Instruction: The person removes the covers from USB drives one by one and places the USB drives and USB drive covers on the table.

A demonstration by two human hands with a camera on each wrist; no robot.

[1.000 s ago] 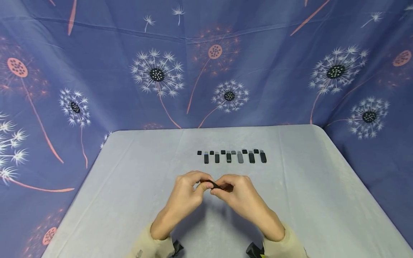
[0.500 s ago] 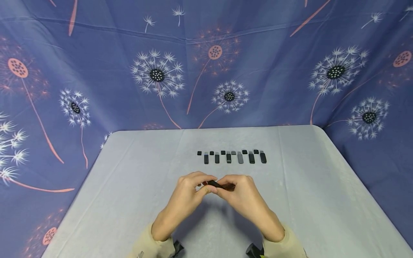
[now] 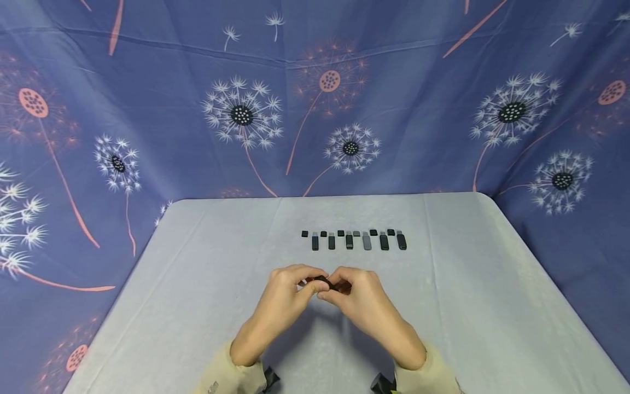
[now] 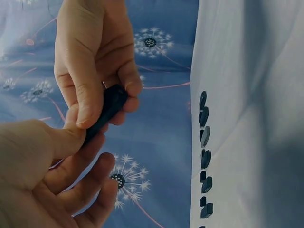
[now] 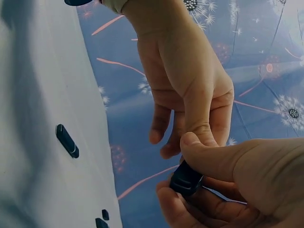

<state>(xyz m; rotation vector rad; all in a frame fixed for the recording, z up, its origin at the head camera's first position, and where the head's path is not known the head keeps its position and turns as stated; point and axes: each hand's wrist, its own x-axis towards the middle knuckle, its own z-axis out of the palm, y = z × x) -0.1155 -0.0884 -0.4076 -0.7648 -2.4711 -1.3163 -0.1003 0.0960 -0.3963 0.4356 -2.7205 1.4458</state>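
Note:
Between my two hands, over the near-middle of the table, is a small black USB stick [image 3: 325,282]. My left hand [image 3: 284,294] pinches one end of the stick between thumb and forefinger. On the other end, the thumb and fingers of my right hand [image 3: 363,296] hold it. The left wrist view shows the dark body of the stick [image 4: 112,106] sloping between both hands. Seen from the right wrist, a blunt end of the stick [image 5: 186,179] sticks out below the right thumb. Fingers cover its middle, so whether a cap is on cannot be told.
Beyond the hands, several uncapped USB sticks [image 3: 366,241] lie in a row, one grey, with small caps [image 3: 340,233] beside their plugs. Another dark oblong stick [image 5: 67,141] lies on the pale table [image 3: 197,306] in the right wrist view. A blue dandelion-print cloth [image 3: 418,82] hangs behind.
Both hands stay at the same spot with the stick between them. Half a second ago more of its black body showed; since then the right hand has shifted slightly left.

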